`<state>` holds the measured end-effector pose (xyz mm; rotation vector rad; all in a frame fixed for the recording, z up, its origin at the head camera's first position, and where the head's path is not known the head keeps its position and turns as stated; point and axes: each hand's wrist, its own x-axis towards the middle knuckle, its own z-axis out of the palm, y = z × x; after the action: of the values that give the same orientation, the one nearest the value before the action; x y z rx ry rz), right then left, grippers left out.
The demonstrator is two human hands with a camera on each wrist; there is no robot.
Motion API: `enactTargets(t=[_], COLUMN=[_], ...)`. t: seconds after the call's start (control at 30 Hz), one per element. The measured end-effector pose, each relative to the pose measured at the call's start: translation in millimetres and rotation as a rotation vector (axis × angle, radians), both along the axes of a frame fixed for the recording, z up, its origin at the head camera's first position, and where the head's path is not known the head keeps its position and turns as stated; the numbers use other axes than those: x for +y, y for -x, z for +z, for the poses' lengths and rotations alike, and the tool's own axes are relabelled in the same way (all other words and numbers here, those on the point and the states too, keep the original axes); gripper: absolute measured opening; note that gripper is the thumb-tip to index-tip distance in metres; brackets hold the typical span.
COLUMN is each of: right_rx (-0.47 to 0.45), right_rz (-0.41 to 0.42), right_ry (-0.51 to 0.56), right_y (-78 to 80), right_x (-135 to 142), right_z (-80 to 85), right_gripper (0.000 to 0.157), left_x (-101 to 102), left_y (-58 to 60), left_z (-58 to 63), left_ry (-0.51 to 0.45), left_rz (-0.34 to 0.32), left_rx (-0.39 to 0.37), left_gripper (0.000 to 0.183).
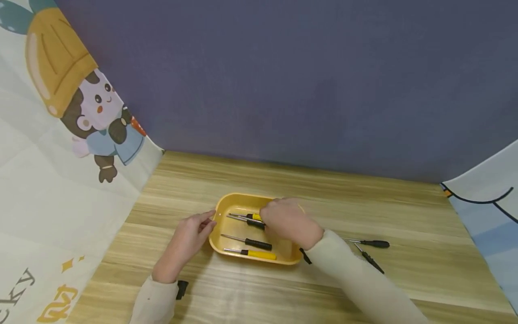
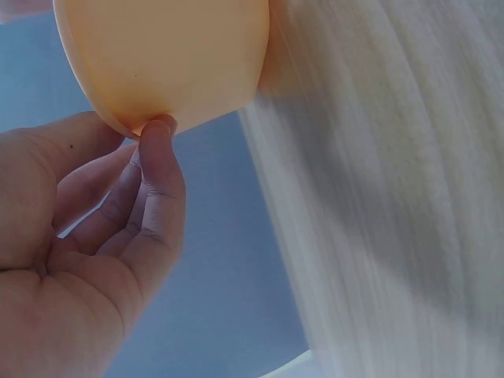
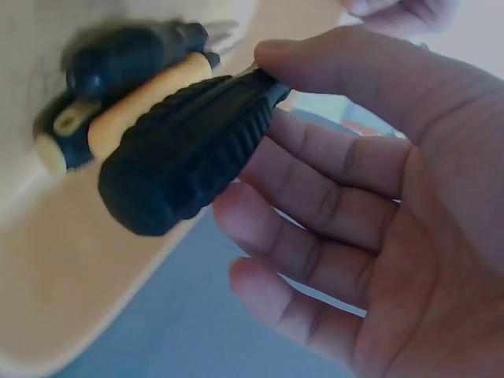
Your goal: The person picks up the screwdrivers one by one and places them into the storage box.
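Thumb and fingers of my left hand pinch the left rim of a yellow plastic tray; the left wrist view shows the pinch on the tray wall. Over the tray's right half, my right hand holds a screwdriver with a ribbed black handle, gripped near where shaft meets handle. Beside it in the right wrist view lie a yellow handle and another black handle. Nearer the tray's front lie a black-handled screwdriver and a yellow-handled screwdriver. My right hand hides part of the tray.
Two more black-handled tools, one straight and one slanted, lie on the wood-grain table right of the tray, partly behind my right sleeve. A dark blue-grey panel rises at the back, with a printed cloth on the left.
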<state>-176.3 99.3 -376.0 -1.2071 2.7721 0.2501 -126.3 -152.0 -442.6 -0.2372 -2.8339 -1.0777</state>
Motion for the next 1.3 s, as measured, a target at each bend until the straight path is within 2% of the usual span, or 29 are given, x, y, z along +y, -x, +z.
enactTargets(t=[0.13,0.37,0.53,0.73,0.97,1.13,1.3], right_rx=[-0.041,0.052,0.070,0.059,0.019,-0.012,-0.071], right_rz=[-0.002,0.072,0.074,0.067,0.026,-0.001,-0.041], right_ry=[-0.018,-0.048,-0.061,-0.120,-0.098,-0.062,-0.039], right_y=[4.2,2.7,1.3,1.2,2.6,2.3,0.7], right_x=[-16.9,-27.5,-29.6,-32.0,-31.8,-27.3,-19.5], right_z=[-12.3,-33.2,-38.4,-39.4,-38.0,-30.4,-17.8], right_gripper=[0.026,0.023,0.022,0.022,0.030,0.033,0.024], left_x=[-0.3,0.9,1.7,3.2,4.1,4.8,4.7], left_y=[-0.4,0.5,0.0,-0.3,0.3,1.2,0.4], left_z=[0.2,-1.4,-1.9,-0.1,1.3,0.9,0.5], left_ry=[0.002,0.016,0.014,0.018,0.022,0.025,0.021], left_rz=[0.002,0.008,0.004,0.004,0.007,0.008,0.017], left_rx=[-0.001,0.006,0.009,0.017,0.007,0.020,0.012], left_gripper=[0.032,0.032,0.033,0.033,0.033,0.032,0.032])
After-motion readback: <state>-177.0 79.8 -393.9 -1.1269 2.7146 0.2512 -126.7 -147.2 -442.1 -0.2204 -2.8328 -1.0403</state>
